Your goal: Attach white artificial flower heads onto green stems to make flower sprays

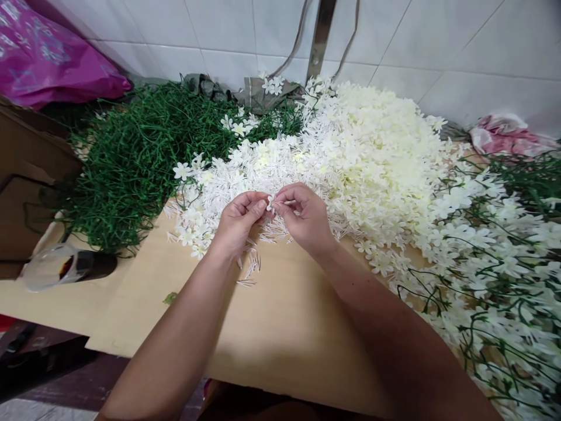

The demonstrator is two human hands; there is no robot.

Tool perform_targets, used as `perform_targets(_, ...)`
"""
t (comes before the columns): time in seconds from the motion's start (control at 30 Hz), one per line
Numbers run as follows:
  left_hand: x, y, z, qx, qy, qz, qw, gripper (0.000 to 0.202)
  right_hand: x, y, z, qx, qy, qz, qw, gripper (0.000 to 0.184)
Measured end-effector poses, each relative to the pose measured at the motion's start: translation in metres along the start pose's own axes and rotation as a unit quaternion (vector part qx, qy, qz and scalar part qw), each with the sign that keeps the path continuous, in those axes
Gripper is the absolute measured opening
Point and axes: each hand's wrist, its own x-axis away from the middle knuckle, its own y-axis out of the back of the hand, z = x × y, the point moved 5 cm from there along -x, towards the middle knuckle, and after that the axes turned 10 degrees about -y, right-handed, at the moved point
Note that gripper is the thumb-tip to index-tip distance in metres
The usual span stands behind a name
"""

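A small white artificial flower (pixel 270 202) is between my two hands at the middle of the view. My left hand (pixel 243 217) pinches it between thumb and forefinger. From the other side my right hand (pixel 304 216), also closed in a pinch, holds what looks like a thin white stick (pixel 279 202) against the flower's centre. Just beyond my hands lies a heap of thin white sticks (pixel 239 178) mixed with loose white blossoms. A larger pile of cream-white blossoms (pixel 381 146) rises to the right of it.
Green plastic stems (pixel 135 146) are heaped at left. Flowers on green stems (pixel 495 263) spread along the right. A clear plastic cup (pixel 48 269) lies tipped at the board's left, near a cardboard box (pixel 35 169). A purple bag (pixel 56 58) sits by the tiled wall (pixel 228 29).
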Motion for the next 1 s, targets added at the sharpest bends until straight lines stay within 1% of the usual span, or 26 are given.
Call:
perform_targets(0.13,0.0,-0.001,-0.001,-0.042,-0.022,0.006,0.999,0.044,0.0,0.001,-0.004,0.008,0.01,-0.022,1.0,0.006)
perform_targets(0.3,0.0,0.002,0.003,-0.113,-0.033,-0.024,0.993,0.031,-0.002,0.002,-0.007,0.011,0.012,-0.028,0.999,0.006)
perform_targets(0.4,0.0,0.004,0.003,-0.125,-0.033,-0.03,0.991,0.028,-0.003,0.001,-0.01,0.0,0.004,-0.026,1.0,0.005)
perform_targets(0.67,-0.001,0.004,0.001,-0.145,-0.059,-0.003,0.988,0.025,-0.001,-0.001,-0.013,-0.001,-0.006,-0.031,1.0,0.005)
perform_targets(0.83,0.0,0.003,-0.001,-0.161,-0.082,0.013,0.983,0.019,0.002,0.0,-0.011,0.002,-0.012,-0.044,0.999,0.006)
perform_targets(0.9,0.0,0.002,-0.002,-0.165,-0.089,0.015,0.982,0.017,0.002,-0.001,-0.011,0.002,-0.004,-0.039,0.999,0.007)
perform_targets(1.0,-0.001,0.003,-0.002,-0.159,-0.08,0.007,0.984,0.018,0.003,-0.003,-0.009,-0.002,0.003,-0.022,1.0,0.007)
